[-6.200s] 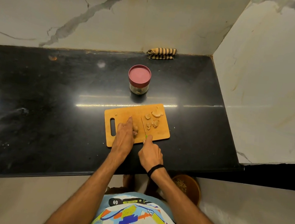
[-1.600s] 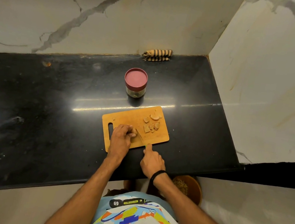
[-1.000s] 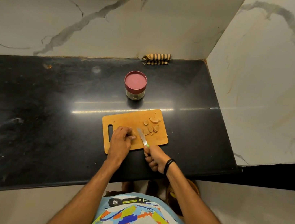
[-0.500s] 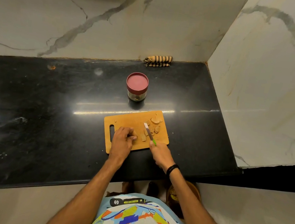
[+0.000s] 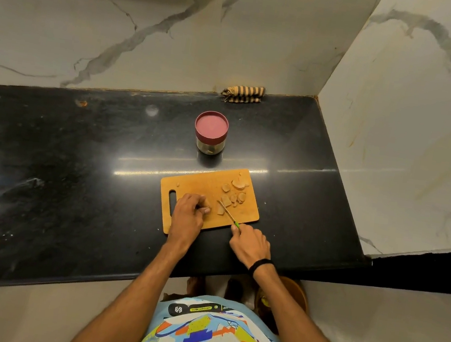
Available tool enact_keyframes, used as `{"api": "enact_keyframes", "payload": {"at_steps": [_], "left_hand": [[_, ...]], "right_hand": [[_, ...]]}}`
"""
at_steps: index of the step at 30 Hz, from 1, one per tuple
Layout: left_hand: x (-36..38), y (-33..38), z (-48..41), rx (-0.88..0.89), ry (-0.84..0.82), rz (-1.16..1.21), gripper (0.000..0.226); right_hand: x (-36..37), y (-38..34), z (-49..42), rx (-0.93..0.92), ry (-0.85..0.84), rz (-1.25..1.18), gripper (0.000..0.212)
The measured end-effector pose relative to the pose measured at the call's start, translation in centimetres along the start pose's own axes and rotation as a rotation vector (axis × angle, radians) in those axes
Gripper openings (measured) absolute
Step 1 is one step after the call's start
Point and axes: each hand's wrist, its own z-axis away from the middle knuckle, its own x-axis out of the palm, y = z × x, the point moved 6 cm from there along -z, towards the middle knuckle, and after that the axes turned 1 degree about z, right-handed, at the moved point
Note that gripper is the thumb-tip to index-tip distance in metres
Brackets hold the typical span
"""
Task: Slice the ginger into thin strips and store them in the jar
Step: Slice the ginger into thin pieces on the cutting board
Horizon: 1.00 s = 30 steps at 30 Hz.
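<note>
Your left hand (image 5: 187, 214) sits on the near-left part of the cutting board (image 5: 199, 183). Its fingers are curled down onto a ginger chunk (image 5: 207, 203), mostly hidden under them. Your right hand (image 5: 250, 244) is just off the board's near edge, clenched round the green handle of the knife (image 5: 226, 212). Blade angles up-left over the board, tip just right of the left hand's fingers. Can't tell if the edge touches the wood. One cut piece lies just left of the blade. The other ginger slices (image 5: 234, 193) are scattered toward the board's far-right corner. Jar (image 5: 210, 132) stands on the black counter (image 5: 74, 164) just beyond the board, maroon lid on. Striped cloth (image 5: 243, 94) lies against the back wall. Black band (image 5: 261, 264) on your right wrist.
</note>
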Motion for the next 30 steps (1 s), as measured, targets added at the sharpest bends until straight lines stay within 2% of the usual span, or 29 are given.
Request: {"api": "enact_keyframes", "payload": {"at_steps": [9, 14, 19, 26, 30], "left_hand": [[-0.1, -0.3, -0.1, -0.009, -0.012, 0.018, 0.022], [-0.3, -0.2, 0.0, -0.026, -0.020, 0.035, 0.032], [-0.5, 0.1, 0.2, -0.096, 0.003, 0.136, 0.029], [-0.3, 0.6, 0.1, -0.029, 0.003, 0.135, 0.015], [-0.1, 0.0, -0.1, 0.006, 0.011, 0.081, 0.017]], "right_hand": [[-0.9, -2.4, 0.2, -0.040, 0.042, -0.124, 0.039], [0.3, -5.2, 1.5, -0.112, 0.010, -0.163, 0.027], [0.6, -6.4, 1.9, -0.132, -0.006, -0.143, 0.024], [1.1, -7.3, 2.0, -0.143, -0.045, -0.096, 0.027], [1.3, -7.3, 1.9, -0.128, -0.054, -0.075, 0.028]]}}
